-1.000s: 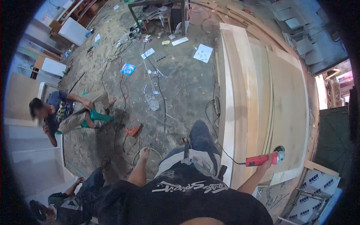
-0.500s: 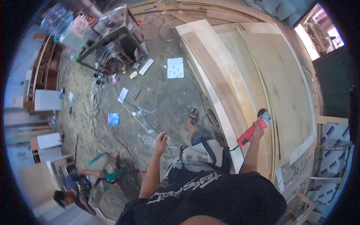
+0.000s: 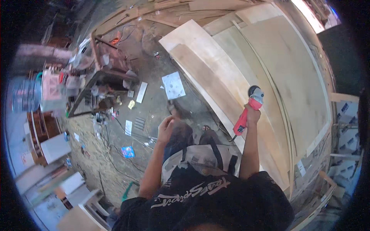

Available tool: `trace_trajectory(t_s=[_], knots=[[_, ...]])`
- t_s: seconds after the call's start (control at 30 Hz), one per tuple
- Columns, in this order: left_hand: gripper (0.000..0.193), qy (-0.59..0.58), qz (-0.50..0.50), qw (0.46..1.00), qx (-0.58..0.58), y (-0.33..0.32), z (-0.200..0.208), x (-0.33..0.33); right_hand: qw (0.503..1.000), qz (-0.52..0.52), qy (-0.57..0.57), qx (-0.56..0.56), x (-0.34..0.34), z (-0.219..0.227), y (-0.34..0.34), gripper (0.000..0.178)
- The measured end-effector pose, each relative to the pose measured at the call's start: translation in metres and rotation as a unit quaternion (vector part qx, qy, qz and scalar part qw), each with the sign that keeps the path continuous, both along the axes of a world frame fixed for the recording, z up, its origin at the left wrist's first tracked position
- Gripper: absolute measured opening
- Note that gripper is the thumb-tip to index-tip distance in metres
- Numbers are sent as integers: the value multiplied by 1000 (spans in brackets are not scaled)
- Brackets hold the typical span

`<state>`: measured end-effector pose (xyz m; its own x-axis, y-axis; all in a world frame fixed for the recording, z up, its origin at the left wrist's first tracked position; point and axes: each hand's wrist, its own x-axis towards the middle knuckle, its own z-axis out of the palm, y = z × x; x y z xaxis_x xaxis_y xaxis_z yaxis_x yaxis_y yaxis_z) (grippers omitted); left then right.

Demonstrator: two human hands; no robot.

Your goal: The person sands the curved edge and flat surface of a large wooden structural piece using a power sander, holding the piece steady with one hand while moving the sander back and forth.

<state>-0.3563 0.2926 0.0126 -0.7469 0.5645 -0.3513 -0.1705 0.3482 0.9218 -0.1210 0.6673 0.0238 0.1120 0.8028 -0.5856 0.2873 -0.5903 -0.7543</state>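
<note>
watching from afar, i see right hand [image 3: 252, 115] grasping red-and-grey handheld power grinder [image 3: 241, 122] round its body, black disc end pointing away, over pale flat wooden boards [image 3: 216, 57]; whether touching, i cannot tell. left hand [image 3: 165, 129] above littered grey floor [image 3: 152, 69], fingers released, loosely bent.

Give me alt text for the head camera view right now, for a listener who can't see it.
A person's right hand grips a red power tool over pale wooden boards. The left hand, apparently empty, hangs above a cluttered grey floor.
</note>
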Motion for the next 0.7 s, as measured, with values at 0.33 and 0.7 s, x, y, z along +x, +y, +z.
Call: trace_trajectory(t_s=[0.33, 0.7], knots=[[37, -123, -233, 963, -55, 141, -133, -219, 971, 71, -229, -20, -221, -186, -57, 41], [32, 163, -129, 978, -26, 239, -231, -520, 966, 156, -167, -125, -535, -267, -94, 60]])
